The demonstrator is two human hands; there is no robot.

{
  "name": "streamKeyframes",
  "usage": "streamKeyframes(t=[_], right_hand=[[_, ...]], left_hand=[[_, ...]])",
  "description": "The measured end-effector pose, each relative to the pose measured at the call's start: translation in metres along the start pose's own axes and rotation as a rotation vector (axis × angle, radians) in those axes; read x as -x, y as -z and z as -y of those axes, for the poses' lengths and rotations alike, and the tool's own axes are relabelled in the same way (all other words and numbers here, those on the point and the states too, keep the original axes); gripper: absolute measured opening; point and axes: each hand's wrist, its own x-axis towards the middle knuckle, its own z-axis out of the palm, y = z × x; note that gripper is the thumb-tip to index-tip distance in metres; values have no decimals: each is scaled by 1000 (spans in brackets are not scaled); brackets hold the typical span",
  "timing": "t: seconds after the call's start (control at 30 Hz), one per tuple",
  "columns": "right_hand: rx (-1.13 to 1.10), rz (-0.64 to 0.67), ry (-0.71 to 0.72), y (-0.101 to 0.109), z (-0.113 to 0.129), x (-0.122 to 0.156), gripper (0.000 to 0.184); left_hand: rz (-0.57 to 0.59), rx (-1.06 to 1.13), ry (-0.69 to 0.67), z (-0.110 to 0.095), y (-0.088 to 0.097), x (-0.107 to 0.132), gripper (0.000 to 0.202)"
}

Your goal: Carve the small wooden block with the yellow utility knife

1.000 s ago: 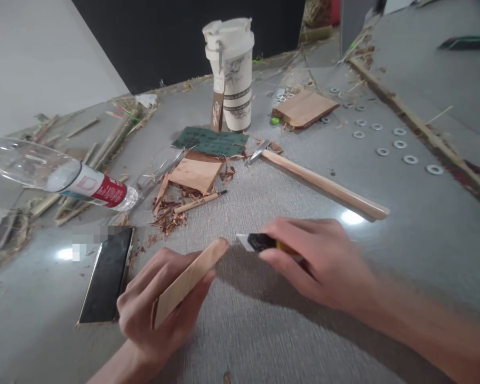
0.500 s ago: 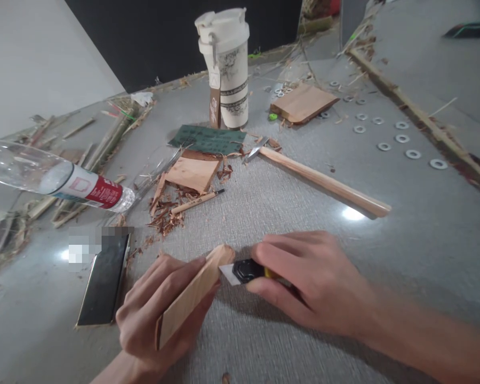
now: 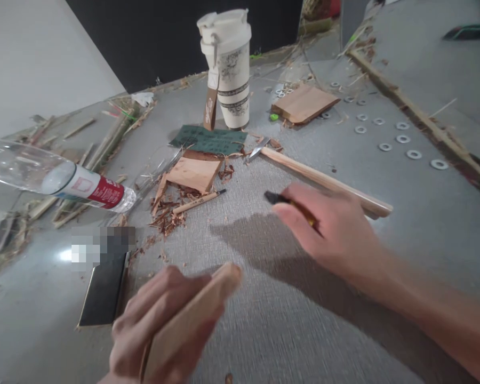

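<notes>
My left hand (image 3: pixel 156 320) is closed around a flat strip of pale wood (image 3: pixel 188 325), its rounded end pointing away from me; both are slightly blurred. Up and to the right, my right hand (image 3: pixel 324 224) grips a black and yellow utility knife (image 3: pixel 300 210), apart from the wood. Its black tip end shows, but I cannot make out the blade. Just beyond the right hand lies a small hammer (image 3: pixel 324 178) with a wooden handle. A wood-handled carving tool (image 3: pixel 198 202) rests beside reddish shavings (image 3: pixel 166 216) and a square wood piece (image 3: pixel 196 173).
A white tumbler (image 3: pixel 234 74) stands behind green sandpaper (image 3: pixel 210 140). Several washers (image 3: pixel 402 140) lie at the right near another wood block (image 3: pixel 306 104). On the left are a plastic bottle (image 3: pixel 88 186), a black phone-like slab (image 3: pixel 104 293) and wood scraps (image 3: pixel 104 138).
My right hand has lifted the utility knife away from the wood strip, up and to the right. The left hand and strip have come slightly lower and nearer to me.
</notes>
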Motion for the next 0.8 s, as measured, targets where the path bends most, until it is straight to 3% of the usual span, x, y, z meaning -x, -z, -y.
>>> streamKeyframes(t=[0.07,0.2,0.8], right_hand=[[-72,53,102,-1,8,6,40],[-157,122,233,-4,23,18,34],[-233,191,278,-10,35,27,34]], left_hand=[[-19,35,-2,7,-4,-5,4],[-61,62,-40,16,-10,-9,13],[-31,51,-75,17,-11,0,21]])
